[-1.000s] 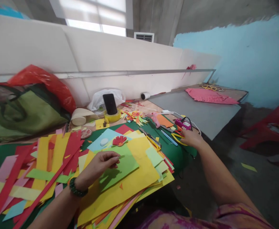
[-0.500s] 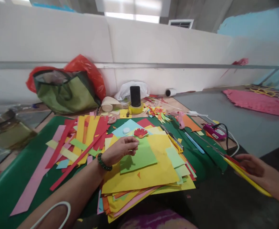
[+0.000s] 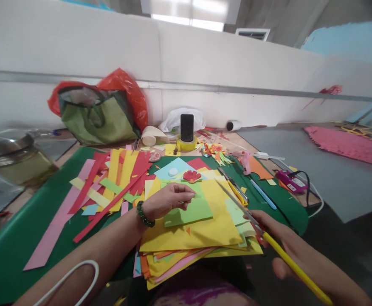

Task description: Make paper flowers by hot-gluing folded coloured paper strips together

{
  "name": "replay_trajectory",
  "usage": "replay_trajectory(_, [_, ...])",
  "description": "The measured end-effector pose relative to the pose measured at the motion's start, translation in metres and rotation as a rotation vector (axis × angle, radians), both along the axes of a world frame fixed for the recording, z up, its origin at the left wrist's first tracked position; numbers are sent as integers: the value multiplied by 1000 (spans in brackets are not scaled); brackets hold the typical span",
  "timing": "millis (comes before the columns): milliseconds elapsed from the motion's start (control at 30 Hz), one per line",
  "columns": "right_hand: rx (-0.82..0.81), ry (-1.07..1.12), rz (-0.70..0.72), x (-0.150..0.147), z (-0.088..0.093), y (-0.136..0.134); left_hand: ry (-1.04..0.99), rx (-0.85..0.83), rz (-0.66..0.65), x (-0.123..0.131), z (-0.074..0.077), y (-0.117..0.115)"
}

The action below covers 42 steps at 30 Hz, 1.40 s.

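My left hand (image 3: 180, 196), with a dark green bead bracelet at the wrist, is closed in a pinch above a sheet of green paper (image 3: 190, 213). Whatever is between its fingertips is too small to make out. Just beyond the fingers lies a red paper flower (image 3: 192, 176). At the right, my right hand (image 3: 273, 231) is closed on a pair of long scissors (image 3: 292, 261) with yellow handles. Their metal blades point up and left over the edge of a stack of yellow paper (image 3: 219, 231).
Coloured paper strips (image 3: 112, 178) lie left on a green mat (image 3: 58, 250). A utility knife (image 3: 238, 191), a pink glue gun (image 3: 246, 163) and a purple device (image 3: 291, 181) with cables are at the right. Behind stand a phone (image 3: 187, 127) and a green bag (image 3: 98, 119).
My right hand has brought the scissors leftward, from off the mat's right side to the paper stack. My left hand stays pinched over the green paper. The whole view has shifted slightly.
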State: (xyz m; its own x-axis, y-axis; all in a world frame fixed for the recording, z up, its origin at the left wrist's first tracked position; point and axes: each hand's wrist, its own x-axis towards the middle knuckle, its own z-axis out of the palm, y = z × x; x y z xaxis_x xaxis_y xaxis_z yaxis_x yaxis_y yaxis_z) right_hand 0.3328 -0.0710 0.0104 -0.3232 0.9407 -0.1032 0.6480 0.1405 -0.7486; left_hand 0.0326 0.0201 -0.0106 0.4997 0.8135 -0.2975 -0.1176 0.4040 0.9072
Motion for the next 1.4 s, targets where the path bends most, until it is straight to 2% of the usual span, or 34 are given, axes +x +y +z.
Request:
replay_trajectory(100, [-131, -7, 120, -20, 10, 6, -22, -3, 13, 1, -1, -1])
replay_trajectory(167, [-138, -26, 151, -27, 12, 7, -42, -14, 23, 1, -2, -2])
replay_trajectory(400, [-125, -48, 148, -28, 14, 7, -59, -35, 40, 3, -1, -3])
replay_trajectory(1100, [-198, 67, 185, -19, 0, 13, 21, 9, -12, 4, -7, -1])
replay_trajectory(1400, [-228, 29, 123, -19, -3, 10, 50, 55, -29, 3, -3, -3])
